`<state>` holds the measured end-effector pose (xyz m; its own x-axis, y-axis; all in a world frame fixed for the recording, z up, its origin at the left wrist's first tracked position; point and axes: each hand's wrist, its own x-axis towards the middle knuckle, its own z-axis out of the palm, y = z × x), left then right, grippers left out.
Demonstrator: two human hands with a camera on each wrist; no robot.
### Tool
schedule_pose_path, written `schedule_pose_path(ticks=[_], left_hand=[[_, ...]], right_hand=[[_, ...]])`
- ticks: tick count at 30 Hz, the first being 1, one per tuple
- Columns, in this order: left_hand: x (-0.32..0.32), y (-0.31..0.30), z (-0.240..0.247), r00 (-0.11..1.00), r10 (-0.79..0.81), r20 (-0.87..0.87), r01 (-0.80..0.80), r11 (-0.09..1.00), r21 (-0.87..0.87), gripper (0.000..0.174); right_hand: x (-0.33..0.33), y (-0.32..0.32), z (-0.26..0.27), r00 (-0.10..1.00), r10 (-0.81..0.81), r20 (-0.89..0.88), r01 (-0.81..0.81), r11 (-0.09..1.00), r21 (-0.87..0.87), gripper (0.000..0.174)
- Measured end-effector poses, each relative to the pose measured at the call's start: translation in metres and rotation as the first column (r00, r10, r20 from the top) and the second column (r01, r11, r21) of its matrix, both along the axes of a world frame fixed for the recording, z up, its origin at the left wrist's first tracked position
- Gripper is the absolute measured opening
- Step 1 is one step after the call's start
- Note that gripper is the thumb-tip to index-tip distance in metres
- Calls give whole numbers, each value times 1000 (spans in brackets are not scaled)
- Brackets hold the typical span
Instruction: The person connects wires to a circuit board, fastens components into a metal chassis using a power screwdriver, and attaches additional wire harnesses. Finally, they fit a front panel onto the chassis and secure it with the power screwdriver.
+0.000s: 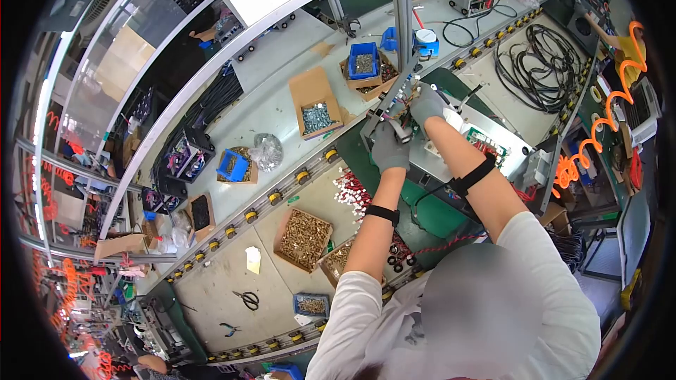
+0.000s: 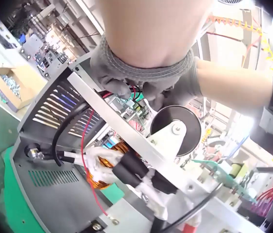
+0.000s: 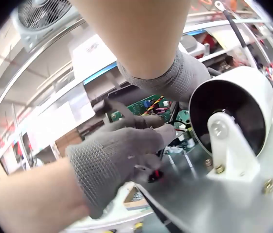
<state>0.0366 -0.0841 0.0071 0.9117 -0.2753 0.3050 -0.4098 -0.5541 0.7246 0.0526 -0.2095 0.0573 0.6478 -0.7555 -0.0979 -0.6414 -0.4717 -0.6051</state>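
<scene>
Head view: I stand over the open machine chassis (image 1: 429, 165), which sits on the green surface (image 1: 440, 217) with no cover on. My left hand (image 1: 389, 148) and right hand (image 1: 427, 105) meet at its far top edge, both arms stretched forward. A cardboard box of screws (image 1: 303, 239) lies well to my left.

Left wrist view: my left hand (image 2: 124, 68) reaches down into the frame beside the right hand (image 2: 180, 90), touching it. The wire bundle (image 2: 134, 92), red and black, comes out between them. The copper coil (image 2: 97, 182) and a black disc (image 2: 175, 128) in its white bracket look already mounted, so I judge the wiring to be what remains, then the cover.

Right wrist view: my left hand (image 3: 117, 155) has its fingers curled round the wire bundle (image 3: 153, 174), near the green circuit board (image 3: 141, 109). My right hand (image 3: 175, 77) shows only its back, so I cannot tell what its fingers do.
</scene>
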Motion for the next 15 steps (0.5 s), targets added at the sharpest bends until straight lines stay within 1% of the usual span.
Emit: schedule_pose_path(ticks=[1, 2, 3, 4, 5, 6, 7, 8, 10, 11, 13, 14, 15], left_hand=[[6, 1, -11, 999, 36, 32, -36, 999, 5, 28], [10, 1, -22, 996, 70, 63, -71, 997, 8, 26], [8, 4, -23, 994, 96, 47, -87, 983, -164, 21], [9, 6, -24, 995, 91, 46, -82, 983, -163, 21], [9, 8, -25, 994, 86, 69, -79, 991, -107, 19], [9, 10, -26, 992, 83, 91, -79, 996, -51, 18], [9, 11, -30, 979, 84, 188, -75, 996, -53, 19], [7, 12, -32, 978, 86, 188, -77, 996, -55, 19], [4, 14, -32, 969, 175, 175, -161, 983, -88, 22], [3, 13, -32, 970, 169, 173, -157, 984, -84, 22], [3, 12, -33, 938, 170, 303, -163, 985, -50, 26], [3, 13, -34, 939, 165, 302, -159, 986, -43, 26], [4, 15, -32, 947, 94, 308, -116, 992, 52, 27]], right_hand=[[1, -4, -3, 1000, 8, 22, -9, 999, 42, 34], [3, -7, -6, 1000, 6, 19, -7, 999, 45, 34], [5, -10, -6, 1000, 24, 8, -24, 999, 38, 35], [6, -12, -6, 999, 41, -2, -40, 999, 31, 35], [5, -13, -7, 999, 37, -5, -36, 999, 32, 35], [3, -9, 0, 998, 51, -40, -52, 998, -24, 35], [1, -4, 4, 995, 66, -75, -72, 994, -81, 36], [1, -3, 5, 995, 68, -76, -75, 994, -83, 36], [1, -2, 6, 995, 94, -33, -96, 992, -86, 37], [1, -2, 6, 995, 89, -35, -91, 993, -81, 37], [-1, 0, 10, 996, 85, 1, -84, 994, -68, 36], [-1, -3, 8, 997, 81, 0, -80, 995, -61, 36], [0, -6, 7, 994, 106, 10, -105, 992, -64, 36]])
